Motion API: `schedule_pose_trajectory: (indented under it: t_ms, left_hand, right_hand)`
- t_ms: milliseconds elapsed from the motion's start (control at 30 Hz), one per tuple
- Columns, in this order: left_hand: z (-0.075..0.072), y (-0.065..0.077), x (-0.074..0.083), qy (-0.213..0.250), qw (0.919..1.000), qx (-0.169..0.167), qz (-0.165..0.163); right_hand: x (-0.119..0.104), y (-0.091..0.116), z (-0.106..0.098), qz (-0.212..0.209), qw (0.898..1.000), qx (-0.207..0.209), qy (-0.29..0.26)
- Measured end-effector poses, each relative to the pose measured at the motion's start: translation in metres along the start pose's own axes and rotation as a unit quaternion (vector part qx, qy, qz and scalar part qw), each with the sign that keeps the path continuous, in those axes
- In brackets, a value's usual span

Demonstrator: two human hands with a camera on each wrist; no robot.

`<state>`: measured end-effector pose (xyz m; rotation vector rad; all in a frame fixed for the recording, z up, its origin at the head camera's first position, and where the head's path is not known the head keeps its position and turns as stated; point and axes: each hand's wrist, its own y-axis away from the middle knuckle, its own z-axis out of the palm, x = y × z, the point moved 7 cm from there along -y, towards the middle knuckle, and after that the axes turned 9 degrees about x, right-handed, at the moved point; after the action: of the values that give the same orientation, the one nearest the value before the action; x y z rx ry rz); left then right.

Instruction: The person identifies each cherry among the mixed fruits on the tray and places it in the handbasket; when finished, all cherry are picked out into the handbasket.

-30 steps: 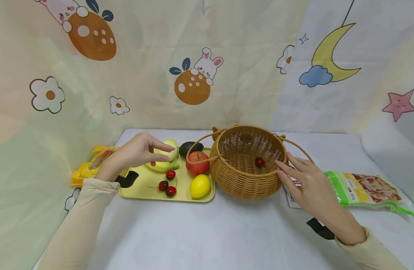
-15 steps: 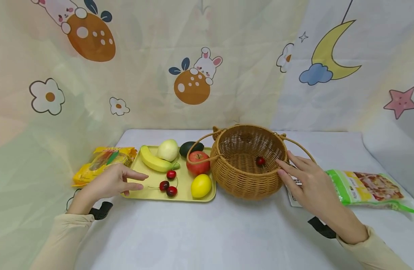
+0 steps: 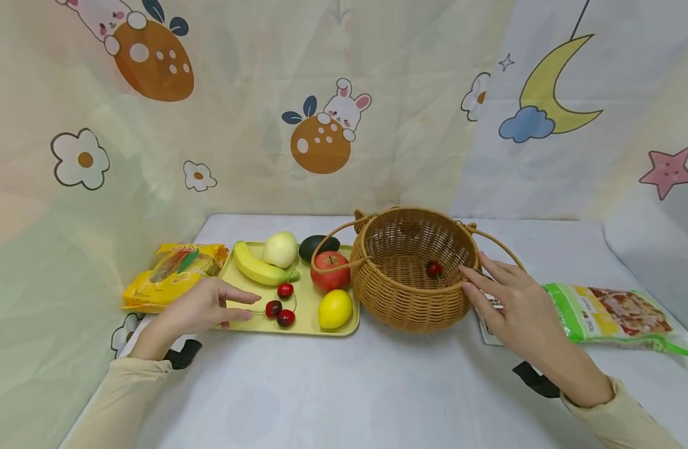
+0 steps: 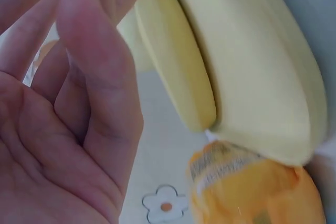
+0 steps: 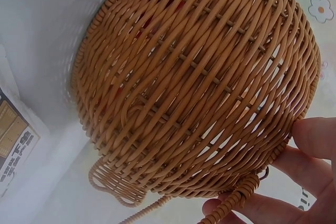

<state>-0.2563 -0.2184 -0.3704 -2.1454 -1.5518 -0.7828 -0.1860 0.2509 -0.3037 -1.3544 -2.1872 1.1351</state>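
Observation:
My left hand [image 3: 209,307] hovers over the left front of a yellow tray [image 3: 315,332], thumb and fingers apart with nothing between them. Just right of its fingertips lie cherries with stems, one cherry [image 3: 273,308] nearest. The left wrist view shows the bare palm and fingers [image 4: 100,66] beside the tray's edge. On the right, my right hand [image 3: 512,305] holds the rim of a round wicker basket [image 3: 413,305], with the thumb outside and a fingertip over the edge. Inside the basket sits one cherry [image 3: 433,268]. In the right wrist view, fingers reach around the handle's base.
The tray also bears a banana [image 3: 259,267], a pale round fruit [image 3: 280,250], an avocado [image 3: 315,247], a red apple [image 3: 329,277] and a lemon [image 3: 335,310]. A yellow packet [image 3: 169,280] lies left, a green-edged food packet [image 3: 613,315] right. The basket's handle loop overlaps the apple.
My left hand has drawn back from over the banana and pale fruit toward the tray's front left, then shifted slightly right toward the cherries. The right hand has stayed at the basket rim.

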Motion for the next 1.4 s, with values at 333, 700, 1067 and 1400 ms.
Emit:
schedule_pose_trajectory:
  t_ms: [333, 700, 1067, 1400]
  left_hand:
    - [0.017, -0.016, 0.012, -0.022, 0.9995, 0.002, 0.023]
    - [0.033, -0.022, 0.012, -0.008, 0.9999, -0.003, 0.014]
    - [0.036, -0.026, 0.009, -0.010, 0.9999, 0.008, -0.005]
    - [0.036, -0.027, 0.007, -0.008, 0.9999, 0.005, -0.013]
  right_hand:
    - [0.001, 0.000, 0.000, 0.002, 1.000, 0.001, -0.008]
    - [0.000, 0.001, 0.001, 0.002, 1.000, -0.004, -0.003]
    - [0.001, 0.000, 0.000, 0.003, 1.000, 0.000, -0.003]
    - [0.003, 0.002, 0.001, 0.001, 1.000, 0.004, -0.007]
